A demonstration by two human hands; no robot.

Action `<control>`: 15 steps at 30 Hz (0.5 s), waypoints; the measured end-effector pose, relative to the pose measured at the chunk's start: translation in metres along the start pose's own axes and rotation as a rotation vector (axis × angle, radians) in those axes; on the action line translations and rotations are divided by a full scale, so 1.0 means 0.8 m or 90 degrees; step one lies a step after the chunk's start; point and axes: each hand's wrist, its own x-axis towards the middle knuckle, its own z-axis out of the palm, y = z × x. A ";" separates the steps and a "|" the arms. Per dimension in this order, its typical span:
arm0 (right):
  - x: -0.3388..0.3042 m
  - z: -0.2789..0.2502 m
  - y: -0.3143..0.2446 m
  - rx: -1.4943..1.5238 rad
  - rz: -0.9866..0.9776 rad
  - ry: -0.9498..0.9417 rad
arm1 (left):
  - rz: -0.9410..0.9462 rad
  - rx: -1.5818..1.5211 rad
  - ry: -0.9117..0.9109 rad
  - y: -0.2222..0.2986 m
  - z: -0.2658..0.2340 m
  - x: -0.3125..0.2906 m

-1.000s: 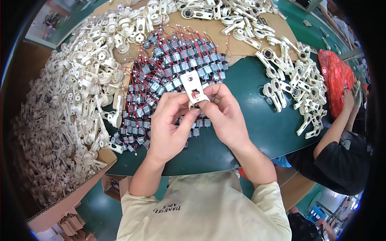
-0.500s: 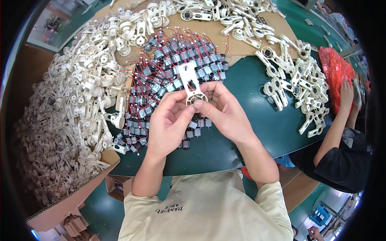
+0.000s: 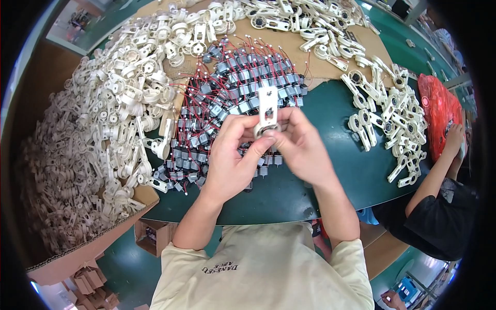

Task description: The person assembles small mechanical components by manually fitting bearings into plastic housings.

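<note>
Between my two hands I hold one white plastic housing (image 3: 267,106), a long slotted arm with a ring at its lower end. My left hand (image 3: 232,150) pinches the ring from the left with thumb and fingers. From the other side my right hand (image 3: 298,147) grips the same ring, its thumb pressed on the front. Something dark shows inside the ring, too blurred to name. Just beyond my hands lie rows of small grey motors (image 3: 243,77) with red wires. Part of those rows is hidden behind my hands.
A large cardboard box (image 3: 147,204) at the left overflows with white plastic housings (image 3: 119,103). More housings with dark centres (image 3: 395,121) lie at the right and far side on the green table (image 3: 330,150). A co-worker's arm (image 3: 436,168) reaches to a red plastic bag (image 3: 439,113).
The view has shifted, so the table's contents sit farther right. The housing in my hands now stands more upright and is tilted differently. Both hands keep their grip on it.
</note>
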 end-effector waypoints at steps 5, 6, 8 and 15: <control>0.019 -0.072 -0.034 -0.323 -0.194 0.336 | 0.015 0.043 0.087 0.026 -0.039 0.018; 0.021 -0.091 -0.028 -0.564 -0.306 0.451 | 0.005 0.013 0.103 0.030 -0.047 0.020; 0.019 -0.071 -0.036 -0.599 -0.315 0.452 | -0.004 -0.010 0.159 0.032 -0.057 0.020; -0.012 -0.007 -0.041 -0.530 -0.086 -0.141 | 0.039 0.108 0.152 0.007 -0.064 0.022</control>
